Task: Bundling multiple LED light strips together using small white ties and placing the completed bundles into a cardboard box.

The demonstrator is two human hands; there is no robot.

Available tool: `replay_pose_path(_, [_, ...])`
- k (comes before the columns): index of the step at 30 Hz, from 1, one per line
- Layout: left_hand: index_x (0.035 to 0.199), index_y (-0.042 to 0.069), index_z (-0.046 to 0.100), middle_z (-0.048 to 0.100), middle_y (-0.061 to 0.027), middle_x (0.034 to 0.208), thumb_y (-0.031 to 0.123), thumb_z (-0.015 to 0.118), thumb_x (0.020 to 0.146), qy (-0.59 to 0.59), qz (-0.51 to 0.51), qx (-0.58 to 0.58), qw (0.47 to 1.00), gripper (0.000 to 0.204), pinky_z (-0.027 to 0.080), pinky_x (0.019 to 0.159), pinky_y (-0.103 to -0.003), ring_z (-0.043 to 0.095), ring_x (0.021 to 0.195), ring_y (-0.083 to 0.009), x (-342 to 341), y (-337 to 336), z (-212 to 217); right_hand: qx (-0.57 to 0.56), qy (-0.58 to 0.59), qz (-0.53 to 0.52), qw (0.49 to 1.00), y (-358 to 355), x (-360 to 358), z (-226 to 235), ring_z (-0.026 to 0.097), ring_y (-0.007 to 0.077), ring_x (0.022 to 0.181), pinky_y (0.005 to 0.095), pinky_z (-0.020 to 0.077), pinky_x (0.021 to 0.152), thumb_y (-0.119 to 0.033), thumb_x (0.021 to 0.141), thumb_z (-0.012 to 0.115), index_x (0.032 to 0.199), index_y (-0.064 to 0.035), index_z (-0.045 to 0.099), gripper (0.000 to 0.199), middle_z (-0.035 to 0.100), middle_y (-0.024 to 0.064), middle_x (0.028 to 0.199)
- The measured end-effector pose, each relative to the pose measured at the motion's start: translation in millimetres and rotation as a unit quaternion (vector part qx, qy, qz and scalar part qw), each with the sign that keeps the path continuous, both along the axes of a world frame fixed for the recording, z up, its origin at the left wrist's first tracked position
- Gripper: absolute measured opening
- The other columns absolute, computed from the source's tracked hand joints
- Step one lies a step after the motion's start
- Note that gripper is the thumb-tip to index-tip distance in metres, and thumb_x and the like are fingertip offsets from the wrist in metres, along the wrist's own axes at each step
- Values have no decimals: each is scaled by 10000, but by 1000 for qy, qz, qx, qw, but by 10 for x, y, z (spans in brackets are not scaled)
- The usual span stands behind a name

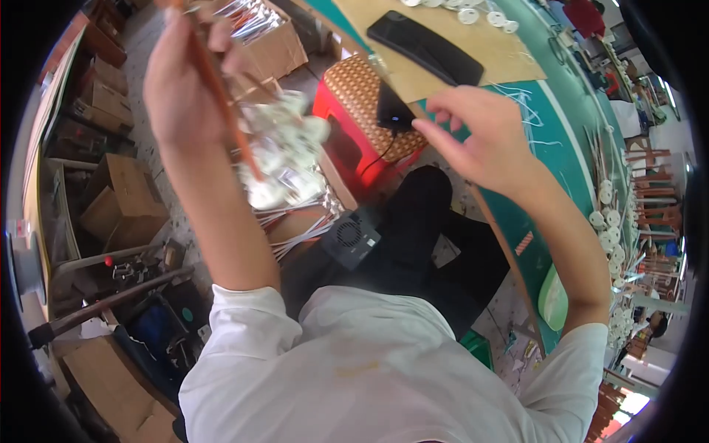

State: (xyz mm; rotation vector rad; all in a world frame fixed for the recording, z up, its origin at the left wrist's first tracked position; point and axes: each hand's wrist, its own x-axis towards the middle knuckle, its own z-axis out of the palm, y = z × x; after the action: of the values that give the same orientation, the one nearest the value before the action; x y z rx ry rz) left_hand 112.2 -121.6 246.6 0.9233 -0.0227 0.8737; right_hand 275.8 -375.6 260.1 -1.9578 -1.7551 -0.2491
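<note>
My left hand is raised at the upper left, fingers closed around a long thin orange-brown strip. Motion smears both, so the strip's exact kind is unclear. Below its lower end is a blurred cluster of white pieces over a cardboard box; whether they hang from the strip I cannot tell. My right hand hovers by the table edge with its thumb and forefinger apart, and I see nothing held. Near its thumb, a dark device with a small lit display rests on a brown woven-patterned seat.
A black phone lies on brown card on the green table. White round pieces sit at the far edge. The seat has a red base. Cartons stand left. A black fan unit is by my lap.
</note>
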Motion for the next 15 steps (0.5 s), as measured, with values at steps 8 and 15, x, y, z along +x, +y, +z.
replay_pose_path(8, [865,55,552,459,24,638,361,546,961,436,132,67,887,320,399,532,-290,442,543,-142,-234,1408,-1833,-27,-49,98,994,234,269,-419,490,246,563,348,390,537,2,666,761,823,-25,630,207,522,68,662])
replay_pose_path(15, [844,28,705,686,-207,829,265,661,793,735,38,421,530,246,537,755,-442,681,792,-358,-537,1341,-4065,-179,4,54,982,245,312,-360,516,294,626,400,438,652,6,639,746,830,-3,638,219,538,118,695])
